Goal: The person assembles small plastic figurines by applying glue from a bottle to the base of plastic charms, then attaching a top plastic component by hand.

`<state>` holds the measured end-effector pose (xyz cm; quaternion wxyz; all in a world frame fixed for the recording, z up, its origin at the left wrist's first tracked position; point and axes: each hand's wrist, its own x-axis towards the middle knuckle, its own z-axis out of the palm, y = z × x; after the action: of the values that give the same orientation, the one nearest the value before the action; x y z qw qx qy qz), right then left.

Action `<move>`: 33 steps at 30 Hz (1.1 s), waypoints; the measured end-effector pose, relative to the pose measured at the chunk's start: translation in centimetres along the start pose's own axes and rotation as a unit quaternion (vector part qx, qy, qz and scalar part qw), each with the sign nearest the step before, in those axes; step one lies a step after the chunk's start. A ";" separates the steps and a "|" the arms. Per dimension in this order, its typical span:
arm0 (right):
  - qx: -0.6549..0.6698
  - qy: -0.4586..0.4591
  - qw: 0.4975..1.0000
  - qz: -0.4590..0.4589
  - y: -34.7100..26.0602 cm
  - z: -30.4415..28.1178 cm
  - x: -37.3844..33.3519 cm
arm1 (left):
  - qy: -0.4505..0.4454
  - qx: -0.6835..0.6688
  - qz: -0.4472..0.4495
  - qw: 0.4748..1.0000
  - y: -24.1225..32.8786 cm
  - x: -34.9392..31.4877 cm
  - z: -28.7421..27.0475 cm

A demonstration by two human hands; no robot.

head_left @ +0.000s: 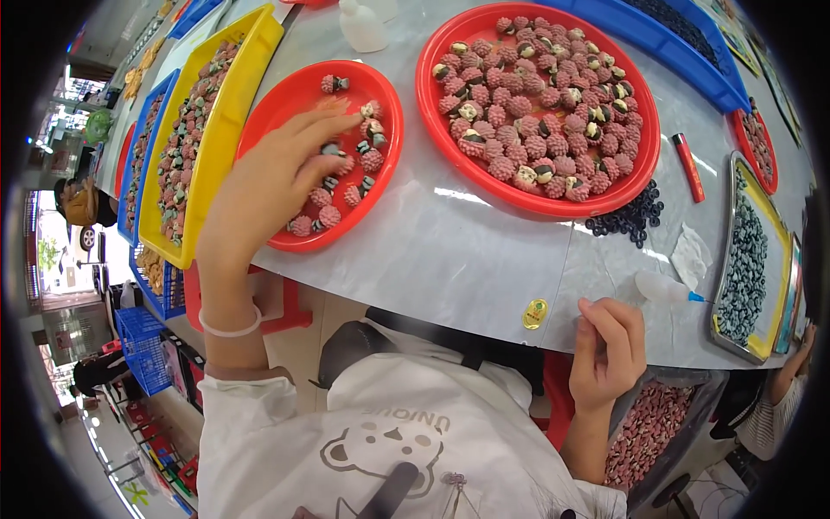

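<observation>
My left hand (281,164) reaches over the smaller red round tray (290,244), fingers stretched out and apart, hiding part of what lies in it. Around the fingertips are several pink, ridged, berry-like pieces (329,216), some with dark and grey-green parts. At the table's front edge, my right hand (610,355) is closed with curled fingers, thumb near the index finger; I cannot make out anything held. A small gold oval sticker (535,314) is on the table beside it. Farther back, a larger red round tray (432,112) holds many pink pieces (519,105) with black and cream parts.
Small dark rings (635,216) lie in a heap by the large tray. On the right are a red tube (688,168), a crumpled tissue (691,256), a blue-tipped squeeze bottle (664,287) and a metal tray (719,324) of dark green pieces. A yellow bin (261,43) stands left.
</observation>
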<state>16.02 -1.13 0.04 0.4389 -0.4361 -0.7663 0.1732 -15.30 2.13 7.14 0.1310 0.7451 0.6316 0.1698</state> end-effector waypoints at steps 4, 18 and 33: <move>0.006 0.005 1.000 -0.006 0.1 -0.1 -0.1 | -0.018 0.170 -0.133 0.976 2.9 1.5 -1.4; -0.044 0.073 0.996 0.031 1.5 -4.9 -0.9 | -0.093 -0.124 0.218 0.964 7.6 9.2 7.1; 0.194 -0.071 0.963 0.173 2.4 -4.4 1.6 | -0.068 -0.659 -0.014 0.749 11.5 0.0 11.3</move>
<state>20.53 1.00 1.74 0.4227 -0.4553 -0.6600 0.4223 -0.25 0.45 1.62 0.6346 0.4744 0.3626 0.4907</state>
